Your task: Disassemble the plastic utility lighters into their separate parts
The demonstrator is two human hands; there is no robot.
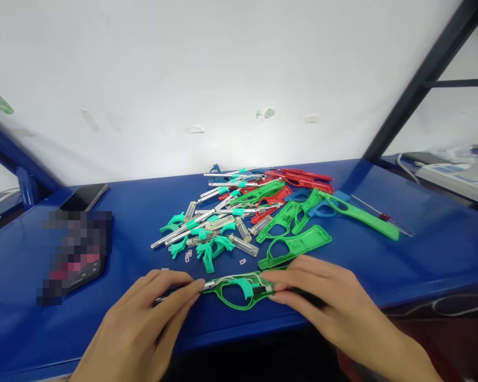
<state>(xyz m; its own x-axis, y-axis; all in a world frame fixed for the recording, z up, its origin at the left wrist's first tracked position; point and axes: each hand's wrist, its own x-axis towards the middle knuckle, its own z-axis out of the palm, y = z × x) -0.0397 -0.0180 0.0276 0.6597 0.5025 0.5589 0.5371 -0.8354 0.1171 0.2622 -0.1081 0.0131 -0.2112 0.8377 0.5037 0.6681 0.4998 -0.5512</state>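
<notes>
A green lighter shell half (231, 302) lies open side up at the front of the blue table. In it sit a teal trigger (245, 288), a thin white wire and a small dark part, probably the igniter. From its left end runs a metal lighter tube (209, 285); my left hand (149, 313) is closed on this tube, thumb and fingers pinching it. My right hand (322, 292) grips the shell's right end between thumb and fingers, which hide that end. Just behind lie another green shell half (298, 245), clear fuel tanks (244, 245) and teal triggers (211, 249).
Metal tubes (179, 232), red shell halves (306, 179) and more green shell parts (362, 215) are piled toward the white wall. A screwdriver (378, 213) lies at right. On the left are a phone (83, 196) and a partly blurred dark object (85, 265).
</notes>
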